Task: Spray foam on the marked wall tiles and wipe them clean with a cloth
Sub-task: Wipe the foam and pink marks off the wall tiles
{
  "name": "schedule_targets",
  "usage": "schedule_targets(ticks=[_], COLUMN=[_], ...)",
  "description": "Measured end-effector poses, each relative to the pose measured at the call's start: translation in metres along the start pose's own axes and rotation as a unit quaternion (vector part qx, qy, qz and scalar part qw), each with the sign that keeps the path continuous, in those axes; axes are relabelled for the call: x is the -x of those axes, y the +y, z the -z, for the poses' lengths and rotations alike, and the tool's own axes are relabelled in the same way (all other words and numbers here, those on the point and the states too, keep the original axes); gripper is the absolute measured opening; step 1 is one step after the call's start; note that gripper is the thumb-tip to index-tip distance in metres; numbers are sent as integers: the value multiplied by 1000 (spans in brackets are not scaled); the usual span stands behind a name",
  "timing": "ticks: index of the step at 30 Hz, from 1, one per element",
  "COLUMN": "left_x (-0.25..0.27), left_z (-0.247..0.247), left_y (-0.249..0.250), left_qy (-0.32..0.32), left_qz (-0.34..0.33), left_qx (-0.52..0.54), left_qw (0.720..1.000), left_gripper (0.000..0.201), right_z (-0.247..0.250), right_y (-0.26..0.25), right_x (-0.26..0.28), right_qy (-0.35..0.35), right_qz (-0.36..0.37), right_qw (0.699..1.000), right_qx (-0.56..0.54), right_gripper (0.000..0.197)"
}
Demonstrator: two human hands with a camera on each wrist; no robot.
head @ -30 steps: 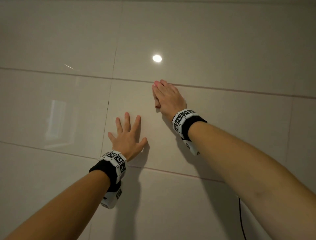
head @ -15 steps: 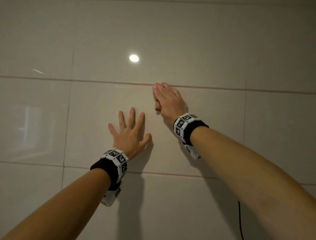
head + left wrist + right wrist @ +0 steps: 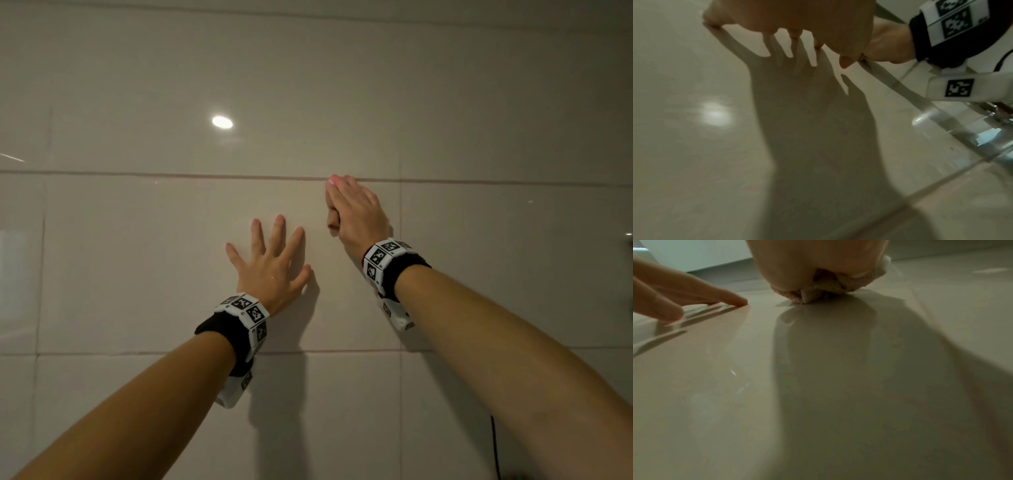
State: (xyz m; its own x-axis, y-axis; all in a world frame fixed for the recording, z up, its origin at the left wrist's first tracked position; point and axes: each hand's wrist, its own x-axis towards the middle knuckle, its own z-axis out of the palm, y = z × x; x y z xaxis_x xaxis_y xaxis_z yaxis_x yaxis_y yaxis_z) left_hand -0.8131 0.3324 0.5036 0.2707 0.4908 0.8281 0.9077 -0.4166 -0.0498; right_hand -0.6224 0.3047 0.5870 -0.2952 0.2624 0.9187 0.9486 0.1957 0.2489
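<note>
My left hand [image 3: 270, 260] lies flat on a glossy beige wall tile [image 3: 154, 260] with its fingers spread; the left wrist view shows the fingertips [image 3: 795, 34] touching the tile above their shadow. Up and to the right, my right hand [image 3: 352, 209] presses a bunched pale pink cloth [image 3: 830, 287] against the same tile, just under the upper grout line. The fingers lie together over the cloth and the thumb is tucked in. Only a pink edge of the cloth [image 3: 333, 180] peeks out at the fingertips. No foam or spray can is in view.
A vertical grout line [image 3: 400, 240] runs just right of my right hand. A ceiling light glares off the tile above [image 3: 222, 122]. A thin black cable [image 3: 495, 445] hangs at lower right, and a dark fixture [image 3: 629, 246] shows at the right edge.
Both hands have slid to the right across the tile, keeping their spacing. The left vertical grout line now lies far to their left. The right hand still holds the cloth against the wall.
</note>
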Motion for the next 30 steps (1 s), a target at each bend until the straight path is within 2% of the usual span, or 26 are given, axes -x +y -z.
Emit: schedule_targets(ticks=[6, 11, 13, 17, 22, 26, 30], left_x=[-12, -17, -19, -21, -21, -23, -23], left_z=[-2, -3, -3, -3, -4, -5, -4], left_y=[56, 86, 92, 97, 105, 116, 122], left_qy=[-14, -13, -12, -22, -20, -22, -25], left_qz=[-16, -14, -10, -7, -5, -5, -7], left_qx=[-7, -4, -3, -1, 1, 1, 1], left_qw=[1000, 1000, 1000, 1000, 1000, 1000, 1000], left_gripper=[80, 71, 71, 71, 71, 72, 71], right_z=[20, 37, 42, 48, 58, 59, 59], right_y=[52, 86, 92, 113, 142, 160, 155], right_x=[27, 44, 47, 59, 69, 75, 72], right_qy=[4, 0, -4, 18, 34, 45, 88], right_qz=[-39, -65, -66, -116, -136, -162, -190], right_qw=[999, 998, 998, 993, 990, 986, 977], right_qx=[9, 14, 20, 6, 26, 19, -40], right_gripper=[65, 64, 67, 64, 53, 61, 48])
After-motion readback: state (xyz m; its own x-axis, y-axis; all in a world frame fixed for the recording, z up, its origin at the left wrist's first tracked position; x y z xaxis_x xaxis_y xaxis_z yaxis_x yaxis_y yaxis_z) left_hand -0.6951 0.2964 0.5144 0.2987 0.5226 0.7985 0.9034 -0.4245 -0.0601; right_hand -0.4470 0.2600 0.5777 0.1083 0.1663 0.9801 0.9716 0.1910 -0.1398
